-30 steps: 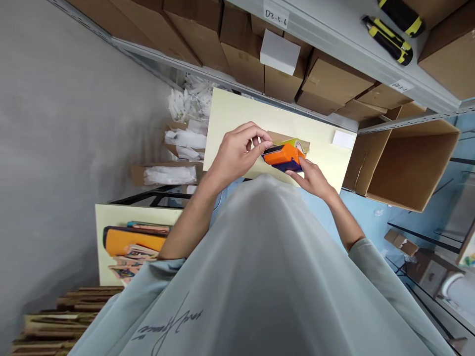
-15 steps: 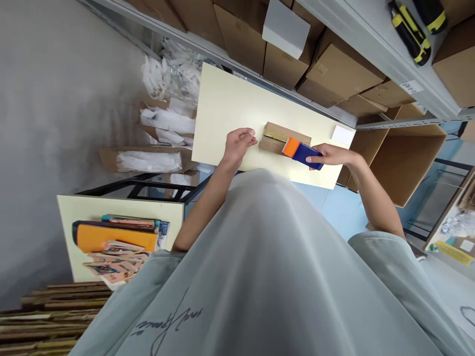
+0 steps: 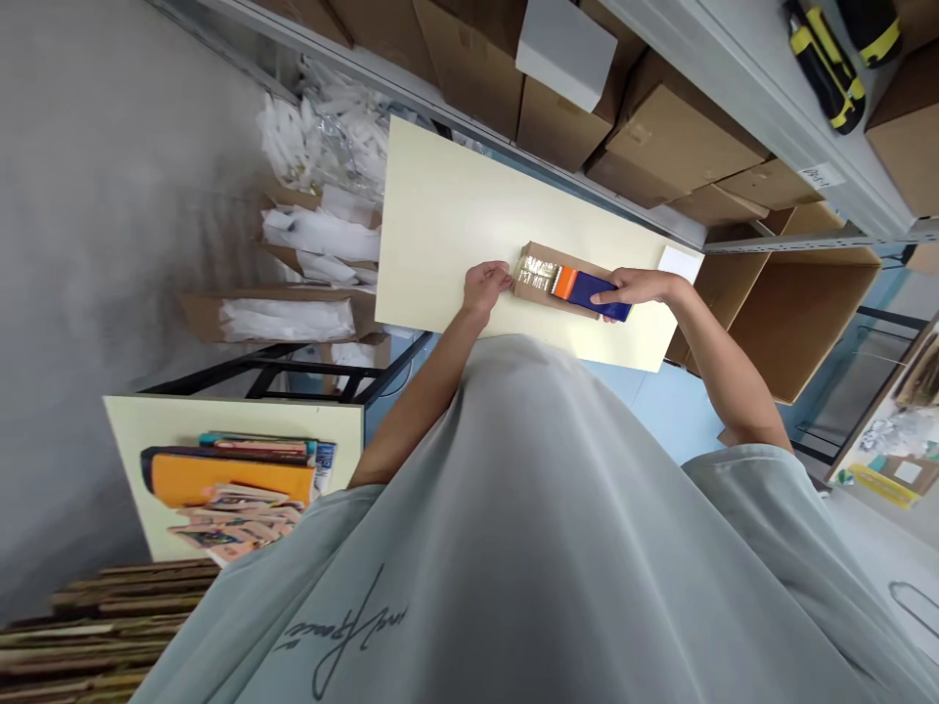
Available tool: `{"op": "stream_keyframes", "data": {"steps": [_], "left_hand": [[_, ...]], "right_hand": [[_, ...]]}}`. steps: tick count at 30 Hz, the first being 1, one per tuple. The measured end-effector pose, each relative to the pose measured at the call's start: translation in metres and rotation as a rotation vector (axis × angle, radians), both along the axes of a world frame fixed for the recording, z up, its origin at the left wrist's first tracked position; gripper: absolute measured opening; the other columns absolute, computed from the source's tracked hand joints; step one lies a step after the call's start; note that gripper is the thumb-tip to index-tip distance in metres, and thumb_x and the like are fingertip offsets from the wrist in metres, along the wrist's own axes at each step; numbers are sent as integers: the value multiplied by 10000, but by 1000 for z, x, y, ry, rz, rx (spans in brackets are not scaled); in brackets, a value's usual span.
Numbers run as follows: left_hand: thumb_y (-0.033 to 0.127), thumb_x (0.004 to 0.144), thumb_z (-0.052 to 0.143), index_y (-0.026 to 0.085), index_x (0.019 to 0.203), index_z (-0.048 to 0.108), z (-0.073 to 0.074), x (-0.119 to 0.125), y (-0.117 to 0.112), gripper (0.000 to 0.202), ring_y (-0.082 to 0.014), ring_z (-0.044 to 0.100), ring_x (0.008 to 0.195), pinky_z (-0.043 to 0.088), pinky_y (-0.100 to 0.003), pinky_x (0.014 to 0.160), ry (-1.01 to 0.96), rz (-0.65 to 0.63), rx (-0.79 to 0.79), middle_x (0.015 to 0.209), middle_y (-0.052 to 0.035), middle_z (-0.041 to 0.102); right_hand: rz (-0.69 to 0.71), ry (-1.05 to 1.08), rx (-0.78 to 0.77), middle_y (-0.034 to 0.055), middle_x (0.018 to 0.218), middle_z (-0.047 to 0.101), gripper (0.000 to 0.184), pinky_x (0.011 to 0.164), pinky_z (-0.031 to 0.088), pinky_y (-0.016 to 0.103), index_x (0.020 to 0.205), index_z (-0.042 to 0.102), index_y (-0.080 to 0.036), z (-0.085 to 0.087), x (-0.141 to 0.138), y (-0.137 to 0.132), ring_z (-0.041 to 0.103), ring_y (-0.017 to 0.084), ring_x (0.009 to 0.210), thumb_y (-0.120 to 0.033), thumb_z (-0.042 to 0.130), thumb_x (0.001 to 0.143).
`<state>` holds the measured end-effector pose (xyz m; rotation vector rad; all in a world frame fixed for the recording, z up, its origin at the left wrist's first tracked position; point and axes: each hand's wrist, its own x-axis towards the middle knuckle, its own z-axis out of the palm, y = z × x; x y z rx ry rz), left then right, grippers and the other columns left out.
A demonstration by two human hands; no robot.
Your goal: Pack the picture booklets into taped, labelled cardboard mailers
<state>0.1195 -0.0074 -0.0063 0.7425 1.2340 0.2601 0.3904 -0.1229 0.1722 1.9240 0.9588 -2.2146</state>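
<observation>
A small, long cardboard box [image 3: 539, 292] lies on the pale table board [image 3: 440, 205]. Shiny clear tape [image 3: 536, 273] runs along the left part of its top. My right hand [image 3: 623, 290] grips a blue and orange tape dispenser [image 3: 583, 289], whose orange toothed end rests on or just over the box where the tape stops. At the box's left end is my left hand [image 3: 485, 286], fingers curled closed at the edge by the tape. Whether they pinch the tape's end or only press on the box is hidden.
Cardboard boxes [image 3: 675, 127] line the shelf behind the board. A large open carton [image 3: 799, 313] stands to the right. Left are boxes of white packing [image 3: 290, 320]. A side table holds books and an orange folder [image 3: 235, 476]. Utility knives [image 3: 826, 73] lie on the upper shelf.
My right hand has moved the tape dispenser slightly left and up onto the box, more in line with it. My left hand has moved right to the box's end. Shiny tape now shows on top.
</observation>
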Motion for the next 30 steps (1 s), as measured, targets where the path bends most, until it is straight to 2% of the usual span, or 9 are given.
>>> {"op": "stream_keyframes", "data": {"steps": [4,8,10,12,15,18,23,26,30], "left_hand": [[348,896,967,215,1111,777,-13,-2,0,315,-206,785,963,669,-393,1071,102,-176,145,1036,-59,807],[538,932,940,219,1449,753,-3,-12,0,636,-332,797,1317,593,-501,1274,121,-331,492,1522,-189,772],[624,957,906,201,1602,689,9,-9,-5,802,-398,644,1604,465,-531,1414,6,-486,639,1763,-233,618],[723,876,961,178,1742,570,20,2,-12,1096,-469,350,1819,298,-595,1504,-80,-675,726,1932,-255,388],[879,746,987,116,1834,428,27,25,-19,1443,-555,22,1874,78,-733,1513,-90,-888,791,1990,-306,170],[957,777,906,106,1852,405,28,40,-21,1460,-537,-22,1877,-46,-719,1509,-15,-952,822,1990,-309,165],[914,893,823,110,1859,403,29,39,-23,1325,-496,5,1887,-69,-675,1517,76,-945,841,1985,-300,200],[898,862,859,92,1827,448,27,38,-24,1323,-517,24,1884,-77,-679,1518,99,-935,843,1978,-308,212],[952,842,851,130,1729,576,35,44,-26,1240,-468,40,1895,9,-671,1525,100,-870,791,1943,-267,360]], "right_hand": [[-61,24,30,92,827,869,642,775,727,394,805,780,-233,-6,0,-6,829,255,752,-854,940,840],[-103,66,50,86,804,858,633,790,733,421,796,780,-245,-13,2,-12,827,270,754,-843,986,787],[-115,85,61,89,815,863,618,803,733,429,815,789,-243,-16,5,-14,833,277,762,-824,1000,786],[-139,119,77,87,805,862,605,793,735,430,839,797,-246,-18,7,-17,839,287,764,-804,1021,775],[-185,143,111,78,768,846,605,798,747,436,837,799,-251,-28,8,-21,859,314,807,-790,1055,735],[-226,98,170,86,812,855,551,882,759,485,847,810,-249,-41,5,-21,883,366,953,-710,1092,736],[-222,8,253,79,839,852,455,931,750,530,883,836,-236,-49,18,-35,882,411,1075,-563,1128,764],[-142,-30,269,78,830,851,495,932,738,499,919,859,-218,-34,53,-73,884,394,1053,-653,1074,821],[32,-42,203,82,907,878,668,923,730,452,939,884,-216,-15,107,-138,882,337,992,-882,888,898]]}}
